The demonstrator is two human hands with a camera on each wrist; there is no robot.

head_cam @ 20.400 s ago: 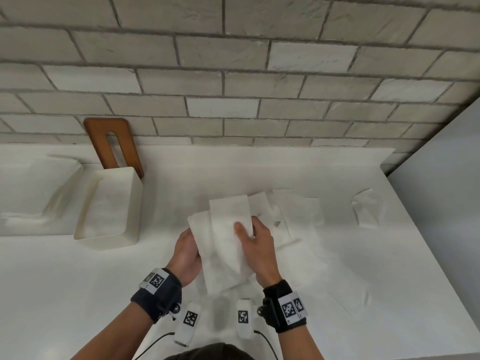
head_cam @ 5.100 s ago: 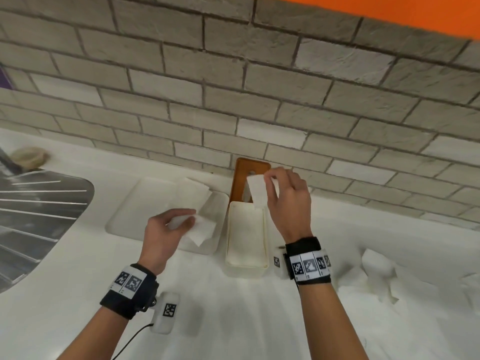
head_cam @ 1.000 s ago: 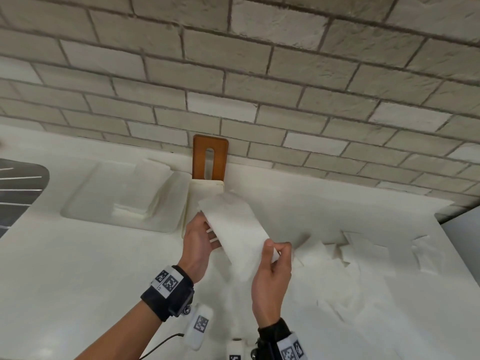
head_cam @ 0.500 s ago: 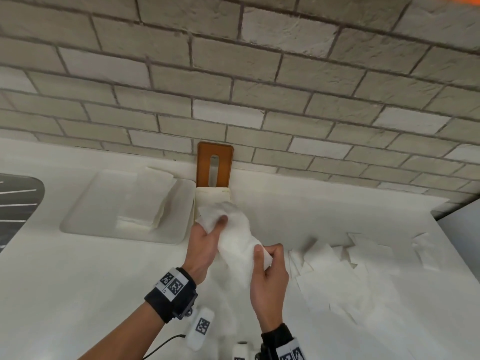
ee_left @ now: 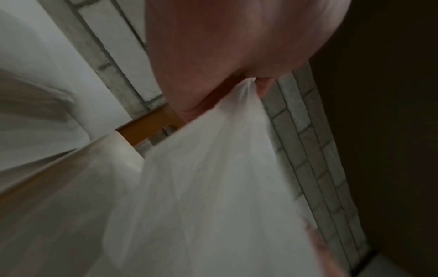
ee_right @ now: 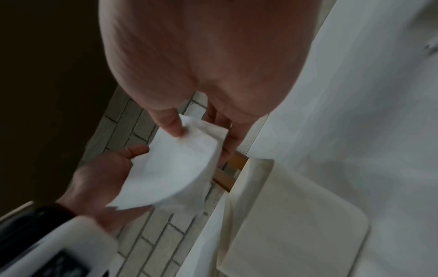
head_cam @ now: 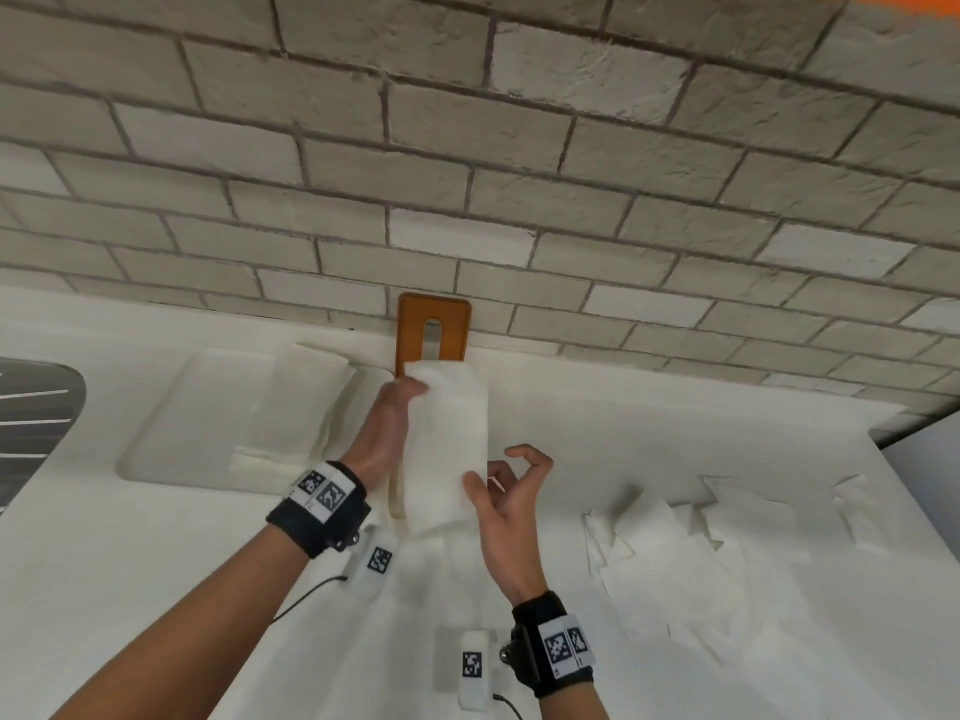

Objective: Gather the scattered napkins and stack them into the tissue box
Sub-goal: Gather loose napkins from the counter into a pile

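Left hand is gripping the napkin at its far end. Right hand is pinching its near end. Napkin is spanning between both hands, over the tissue box beneath them.

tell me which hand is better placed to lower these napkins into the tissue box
Left, likely. The left hand grips the napkins by their far end above the tissue box, so it can lower them in; the right hand only pinches their near edge.

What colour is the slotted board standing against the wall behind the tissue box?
The board is orange-brown, like wood. The head view shows it best.
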